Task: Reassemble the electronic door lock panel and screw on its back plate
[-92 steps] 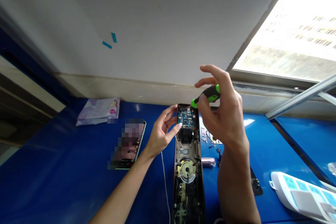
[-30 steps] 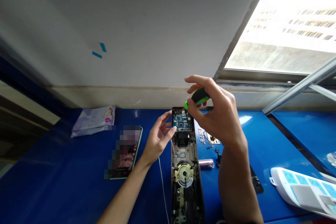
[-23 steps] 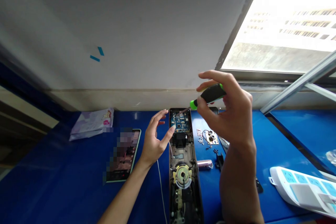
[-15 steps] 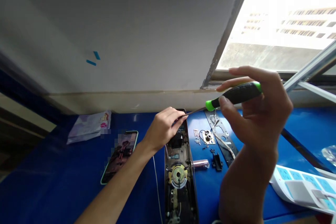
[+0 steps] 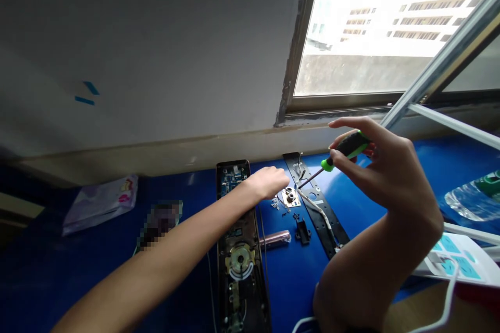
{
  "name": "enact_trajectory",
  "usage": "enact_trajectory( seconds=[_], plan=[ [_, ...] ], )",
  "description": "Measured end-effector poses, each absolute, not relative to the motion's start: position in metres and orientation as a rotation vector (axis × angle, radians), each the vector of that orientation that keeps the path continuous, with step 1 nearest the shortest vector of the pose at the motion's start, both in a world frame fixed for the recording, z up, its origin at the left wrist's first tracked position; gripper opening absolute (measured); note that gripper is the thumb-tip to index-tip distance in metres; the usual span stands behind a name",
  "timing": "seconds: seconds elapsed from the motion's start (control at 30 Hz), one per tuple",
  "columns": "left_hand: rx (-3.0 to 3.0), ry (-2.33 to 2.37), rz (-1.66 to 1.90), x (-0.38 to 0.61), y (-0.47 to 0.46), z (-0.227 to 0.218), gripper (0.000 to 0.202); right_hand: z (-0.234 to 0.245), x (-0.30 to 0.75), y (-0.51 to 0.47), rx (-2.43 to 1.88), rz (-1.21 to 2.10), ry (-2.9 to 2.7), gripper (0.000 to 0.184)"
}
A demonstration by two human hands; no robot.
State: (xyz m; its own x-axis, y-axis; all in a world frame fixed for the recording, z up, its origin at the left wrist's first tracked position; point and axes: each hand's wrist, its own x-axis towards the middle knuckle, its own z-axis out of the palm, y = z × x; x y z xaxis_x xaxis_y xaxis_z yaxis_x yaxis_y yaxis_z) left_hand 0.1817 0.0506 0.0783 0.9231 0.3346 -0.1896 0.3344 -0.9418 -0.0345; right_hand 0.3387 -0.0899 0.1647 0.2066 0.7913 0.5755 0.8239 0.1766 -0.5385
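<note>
Over the table (image 5: 289,276), the right hand (image 5: 385,171) holds a screwdriver (image 5: 327,165); whether the left hand (image 5: 269,182) grips anything, I can't tell. Labels (image 5: 318,202) on the black plate (image 5: 328,213) are unreadably small.

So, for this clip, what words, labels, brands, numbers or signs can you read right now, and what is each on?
No text is readable.
Bottle label: too blurred.
Circuit board: any markings too small.
Black plate: pale marks, too small.
Package: picture print, no legible words.
Power strip: nothing legible.
Phone: pixelated.
</note>
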Motion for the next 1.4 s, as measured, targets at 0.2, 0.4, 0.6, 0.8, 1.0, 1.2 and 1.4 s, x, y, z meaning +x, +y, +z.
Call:
enact_trajectory(
  seconds=[0.2, 0.4, 0.6, 0.8, 1.0, 1.2, 1.4],
  plan=[
    [-3.057, -0.496, 0.448, 0.193, 0.049, 0.058, 0.029, 0.163, 0.345, -0.091, -1.586, 0.012, -1.577, 0.040],
    [-3.071, -0.485, 0.507, 0.198, 0.051, 0.057, 0.029, 0.162, 0.349, -0.089, -1.593, 0.019, -1.583, 0.040],
    [-3.083, -0.525, 0.540, 0.197, 0.049, 0.058, 0.029, 0.163, 0.349, -0.091, -1.587, 0.014, -1.582, 0.040],
    [-3.124, -0.577, 0.487, 0.192, 0.050, 0.077, 0.025, 0.164, 0.348, -0.091, -1.572, 0.019, -1.616, 0.037],
    [-3.218, -0.735, 0.003, 0.140, 0.037, 0.106, 0.026, 0.165, 0.339, -0.086, -1.508, 0.066, -1.669, 0.037],
    [-2.645, -1.277, -1.169, 0.063, -0.004, 0.069, 0.036, 0.168, 0.316, -0.074, -1.419, 0.060, -1.785, 0.032],
    [-2.641, -1.752, -1.376, 0.028, -0.039, 0.024, 0.054, 0.170, 0.289, -0.064, -1.287, 0.059, -1.760, 0.033]
  ],
)
